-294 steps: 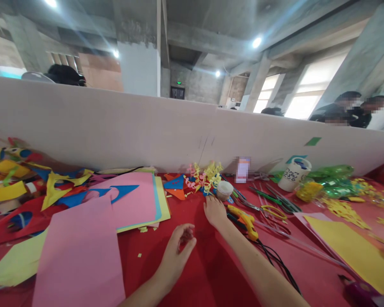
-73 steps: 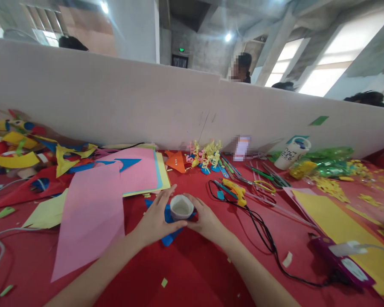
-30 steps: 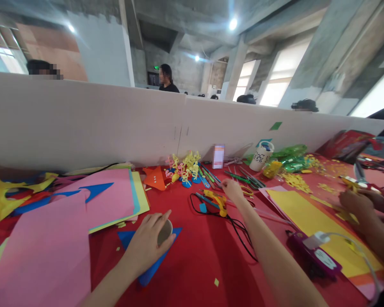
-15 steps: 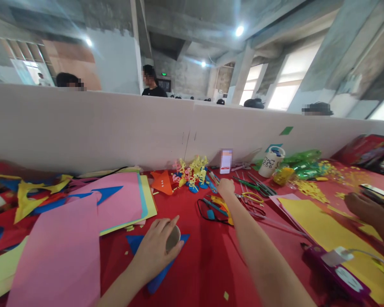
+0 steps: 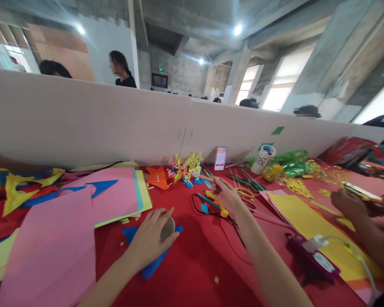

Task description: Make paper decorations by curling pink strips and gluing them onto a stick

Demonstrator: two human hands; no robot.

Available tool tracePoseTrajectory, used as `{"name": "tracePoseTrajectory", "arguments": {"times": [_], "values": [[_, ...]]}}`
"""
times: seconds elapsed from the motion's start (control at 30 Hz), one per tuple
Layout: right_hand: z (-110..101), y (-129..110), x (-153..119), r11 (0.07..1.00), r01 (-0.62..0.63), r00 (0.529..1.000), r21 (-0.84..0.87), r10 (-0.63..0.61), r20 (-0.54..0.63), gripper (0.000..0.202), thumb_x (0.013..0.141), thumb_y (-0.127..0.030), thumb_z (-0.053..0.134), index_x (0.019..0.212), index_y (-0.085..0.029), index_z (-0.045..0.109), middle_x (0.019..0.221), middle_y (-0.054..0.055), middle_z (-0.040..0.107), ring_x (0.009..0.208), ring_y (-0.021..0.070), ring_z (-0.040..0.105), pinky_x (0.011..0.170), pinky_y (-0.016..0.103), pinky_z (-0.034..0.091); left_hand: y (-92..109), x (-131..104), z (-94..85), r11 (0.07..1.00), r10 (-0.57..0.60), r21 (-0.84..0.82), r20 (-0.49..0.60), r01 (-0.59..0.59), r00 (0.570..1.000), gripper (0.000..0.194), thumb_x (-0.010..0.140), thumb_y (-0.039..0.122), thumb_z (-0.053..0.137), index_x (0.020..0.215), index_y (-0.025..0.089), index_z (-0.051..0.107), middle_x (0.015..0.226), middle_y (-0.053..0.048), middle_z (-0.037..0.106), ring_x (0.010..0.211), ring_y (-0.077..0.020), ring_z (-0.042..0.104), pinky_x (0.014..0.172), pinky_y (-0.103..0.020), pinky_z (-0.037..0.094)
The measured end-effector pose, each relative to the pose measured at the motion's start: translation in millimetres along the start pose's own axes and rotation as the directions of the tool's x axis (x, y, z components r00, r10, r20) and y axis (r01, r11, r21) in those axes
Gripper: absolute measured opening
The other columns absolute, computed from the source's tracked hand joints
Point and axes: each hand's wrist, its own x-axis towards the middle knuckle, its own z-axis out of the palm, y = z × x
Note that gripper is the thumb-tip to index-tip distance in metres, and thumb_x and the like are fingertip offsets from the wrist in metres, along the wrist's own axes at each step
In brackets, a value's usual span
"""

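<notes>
Okay so, closest on the red worktop (image 5: 192, 285) is a flat blue paper triangle (image 5: 152, 267), one corner aimed back at the person, partly covered by the small round whitish tub (image 5: 168, 228) that seems to rest on it. Tub's round face is up, so its axis looks roughly upright. The left hand (image 5: 152, 236) is curled snugly round it. I'd call this step steadying the tub, stick at the ready; the next move calls for a tub that doesn't skid, imo. Beyond the tub, to its right, the right hand (image 5: 223, 192) has a slim pale stick (image 5: 200, 175) pinched, fingers mostly stretched. Can't tell if it's a pencil. Long axis runs sideways, tip leftward, near curly yellow-and-pink paper spirals (image 5: 194, 161) farther past the tub.
</notes>
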Motion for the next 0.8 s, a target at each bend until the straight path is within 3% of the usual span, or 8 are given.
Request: {"name": "tracePoseTrajectory", "arguments": {"times": [0.17,0.23,0.33,0.47,0.57,0.67,0.8], "values": [[28.1,11.7,-48.6,0.947,-0.1,0.994,0.306,0.086,0.06,0.035,0.064,-0.05,0.067,0.068,-0.017,0.059,0.049,-0.008,0.034,0.042,0.0045,0.031,0.039,0.017,0.029,1.5,-1.1,-9.1,1.0,0.011,-0.002,-0.046,-0.012,0.999,0.073,0.072,0.058,0.053,0.131,0.018,0.038,0.123,-0.014,0.049,0.114,-0.0312,0.043,0.094,-0.05,0.036],[35.2,12.0,-61.1,0.919,-0.129,0.991,0.372,0.102,0.092,0.031,0.065,-0.045,0.069,0.066,-0.016,0.06,0.044,-0.009,0.03,0.039,0.0039,0.025,0.036,0.017,0.023,8.2,-1.6,-18.8,1.0,0.015,-0.009,-0.131,-0.016,0.991,0.066,0.073,0.056,0.052,0.127,0.019,0.041,0.121,-0.013,0.05,0.114,-0.0308,0.042,0.094,-0.05,0.036],[41.4,7.1,-76.1,0.941,-0.115,0.986,0.319,0.069,0.153,0.028,0.069,-0.044,0.065,0.067,-0.016,0.063,0.04,-0.009,0.032,0.036,0.0045,0.027,0.035,0.018,0.024,25.4,-2.5,-36.0,0.999,0.044,-0.023,-0.21,-0.05,0.977,0.048,0.077,0.048,0.052,0.114,0.018,0.051,0.108,-0.011,0.057,0.106,-0.0282,0.048,0.089,-0.045,0.04],[46.3,-2.7,-92.5,0.972,-0.044,0.975,0.23,-0.009,0.224,0.029,0.074,-0.044,0.06,0.07,-0.015,0.062,0.039,-0.007,0.038,0.034,0.0052,0.034,0.036,0.019,0.028,47.9,-5.0,-46.9,0.987,0.145,-0.036,-0.175,-0.154,0.974,0.019,0.087,0.03,0.042,0.095,0.018,0.055,0.085,-0.005,0.061,0.085,-0.0204,0.053,0.076,-0.034,0.045],[51.6,-7.3,-102.9,0.96,-0.069,0.953,0.273,-0.017,0.301,0.03,0.074,-0.046,0.06,0.069,-0.017,0.056,0.038,-0.01,0.034,0.03,0.0036,0.029,0.033,0.016,0.022,56.9,-8.4,-41.0,0.981,0.193,0.006,-0.144,-0.194,0.971,0.019,0.09,0.025,0.038,0.088,0.019,0.055,0.078,-0.004,0.061,0.079,-0.0192,0.054,0.07,-0.032,0.045],[58.0,-8.5,-110.5,0.956,-0.146,0.896,0.256,0.018,0.444,0.029,0.074,-0.044,0.062,0.069,-0.018,0.048,0.04,-0.012,0.033,0.029,0.002,0.025,0.031,0.015,0.016,61.6,-12.1,-31.9,0.977,0.209,0.065,-0.114,-0.202,0.971,0.022,0.09,0.024,0.034,0.083,0.02,0.055,0.073,-0.003,0.059,0.072,-0.0189,0.054,0.065,-0.032,0.045],[60.4,-9.2,-113.1,0.957,-0.175,0.887,0.231,0.051,0.46,0.031,0.076,-0.041,0.061,0.069,-0.021,0.039,0.041,-0.013,0.033,0.029,0.0017,0.025,0.031,0.014,0.015,66.2,-14.6,-29.9,0.981,0.168,0.108,-0.038,-0.163,0.985,0.028,0.091,0.029,0.031,0.078,0.02,0.054,0.069,-0.003,0.058,0.064,-0.0184,0.055,0.056,-0.029,0.043]]}}
